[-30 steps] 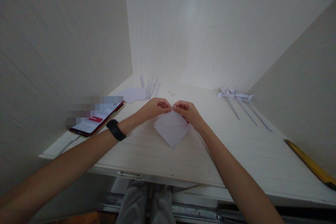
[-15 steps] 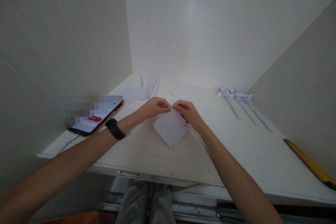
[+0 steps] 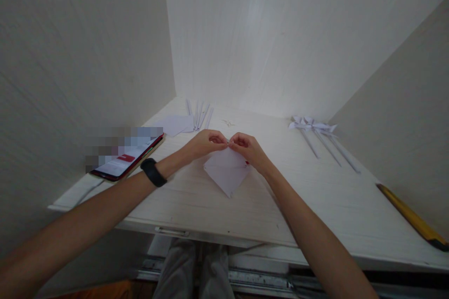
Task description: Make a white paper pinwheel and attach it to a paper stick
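Observation:
A square white sheet of paper is turned so one corner points toward me and the opposite corner lies between my hands. My left hand, with a black band on its wrist, pinches that far corner from the left. From the right, my right hand pinches the same corner, the fingertips of both hands almost touching. A small red thing shows at the paper's right edge beside my right hand; I cannot make out what it is.
Paper pinwheels on sticks lie at the back right. Several rolled paper sticks and loose paper sheets are at the back left. A phone rests on the left, a yellow-handled cutter on the right. Walls enclose the white desk.
Both hands keep their pinch on the paper's far corner, with only slight finger movement. The paper's right side has shifted a little. The view has moved very slightly.

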### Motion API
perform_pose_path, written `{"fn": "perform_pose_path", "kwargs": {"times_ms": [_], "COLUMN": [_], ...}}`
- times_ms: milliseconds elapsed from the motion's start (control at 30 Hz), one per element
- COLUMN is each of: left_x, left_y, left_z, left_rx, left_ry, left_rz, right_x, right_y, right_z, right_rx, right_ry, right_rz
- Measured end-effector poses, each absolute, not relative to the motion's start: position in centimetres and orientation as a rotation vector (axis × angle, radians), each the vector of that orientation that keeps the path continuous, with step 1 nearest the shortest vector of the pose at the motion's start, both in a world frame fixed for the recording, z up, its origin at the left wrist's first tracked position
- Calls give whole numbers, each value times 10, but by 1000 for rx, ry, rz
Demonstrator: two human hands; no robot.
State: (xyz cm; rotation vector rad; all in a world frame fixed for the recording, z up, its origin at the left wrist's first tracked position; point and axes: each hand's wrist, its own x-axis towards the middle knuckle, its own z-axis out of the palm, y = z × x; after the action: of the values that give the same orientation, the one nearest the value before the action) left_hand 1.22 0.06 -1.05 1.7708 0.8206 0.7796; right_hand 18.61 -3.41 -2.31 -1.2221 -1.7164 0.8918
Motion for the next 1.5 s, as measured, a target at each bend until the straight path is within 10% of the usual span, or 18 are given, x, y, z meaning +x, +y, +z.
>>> {"fn": "perform_pose_path", "kwargs": {"times_ms": [1500], "left_x": [12], "left_y": [7], "left_z": [-18], "left_rx": [1645], "left_ry": [763], "left_rz": [762], "right_x": [187], "right_y": [-39], "right_z": [-14], "right_rx": [-1111], "right_ry": [-1542], "right_rz": [1144]}}
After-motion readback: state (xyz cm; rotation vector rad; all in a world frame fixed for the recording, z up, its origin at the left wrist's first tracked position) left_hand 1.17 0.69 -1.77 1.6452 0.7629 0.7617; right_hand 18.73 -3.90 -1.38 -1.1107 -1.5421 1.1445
